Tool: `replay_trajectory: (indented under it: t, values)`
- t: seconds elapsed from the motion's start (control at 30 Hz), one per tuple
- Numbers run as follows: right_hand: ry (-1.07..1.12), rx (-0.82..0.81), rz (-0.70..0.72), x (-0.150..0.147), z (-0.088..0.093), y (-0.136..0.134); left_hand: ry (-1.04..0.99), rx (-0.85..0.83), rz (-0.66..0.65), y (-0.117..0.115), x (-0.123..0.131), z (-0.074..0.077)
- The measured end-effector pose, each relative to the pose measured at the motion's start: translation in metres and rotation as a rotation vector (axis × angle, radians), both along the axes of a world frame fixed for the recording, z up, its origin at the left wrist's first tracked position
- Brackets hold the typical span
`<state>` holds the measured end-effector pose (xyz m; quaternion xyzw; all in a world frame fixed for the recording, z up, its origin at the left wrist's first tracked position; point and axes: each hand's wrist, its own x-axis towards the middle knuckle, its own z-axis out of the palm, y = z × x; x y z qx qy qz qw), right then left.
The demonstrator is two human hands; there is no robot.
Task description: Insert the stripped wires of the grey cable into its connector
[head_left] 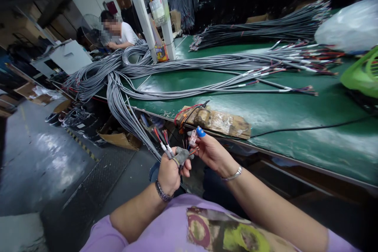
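My left hand (169, 171) is closed around several grey cables (144, 136) close to their ends. Stripped ends with white bands and thin coloured wires (159, 136) stick up above the fist. Grey covers (181, 155) sit on some of its fingers. Close beside it, my right hand (213, 153) has its fingertips pressed together, with a blue cover (201, 132) on one tip. A whitish, pink-marked piece (193, 138) shows at those fingertips; I cannot tell whether it is a wrap or something held. Short orange and dark wire ends (194, 150) lie between the two hands.
A worn wooden block (218, 121) with red and black leads lies at the front edge of the green table (274, 116). Long grey cables (189, 65) and dark cable bundles (254, 29) stretch across it. A person (124, 31) sits beyond, and a white post (138, 8) stands between.
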<state>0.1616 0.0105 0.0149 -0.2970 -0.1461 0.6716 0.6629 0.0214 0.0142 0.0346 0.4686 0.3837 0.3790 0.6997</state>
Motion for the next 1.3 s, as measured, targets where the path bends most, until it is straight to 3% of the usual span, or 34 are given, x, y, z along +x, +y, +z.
replay_trajectory:
  t: [0.2, 0.4, 0.57, 0.73, 0.9, 1.03, 1.17, 1.3]
  values:
    - [0.098, -0.011, 0.047, 0.004, -0.002, 0.001, 0.034, -0.022, -0.026, 0.004, 0.001, -0.001]
    - [0.110, 0.049, -0.009, 0.002, -0.013, 0.005, 0.064, -0.042, -0.030, 0.007, 0.005, -0.003]
    - [0.117, 0.008, -0.014, -0.002, -0.012, 0.004, 0.062, -0.047, -0.042, 0.007, 0.005, -0.005]
    - [0.105, 0.070, 0.069, 0.000, -0.010, -0.002, 0.049, -0.018, -0.046, 0.004, 0.001, -0.004]
    - [-0.086, 0.043, 0.276, 0.011, -0.011, -0.012, 0.122, 0.009, -0.047, 0.000, -0.006, -0.009]
    - [-0.400, 0.081, 0.316, 0.015, -0.008, -0.017, 0.183, 0.053, -0.061, -0.005, -0.011, -0.013]
    - [-0.722, 0.207, 0.322, 0.011, 0.000, -0.020, 0.272, 0.052, -0.211, -0.006, -0.012, -0.015]
    - [-0.838, 0.263, 0.299, 0.006, 0.004, -0.024, 0.341, 0.004, -0.358, -0.004, -0.014, -0.016]
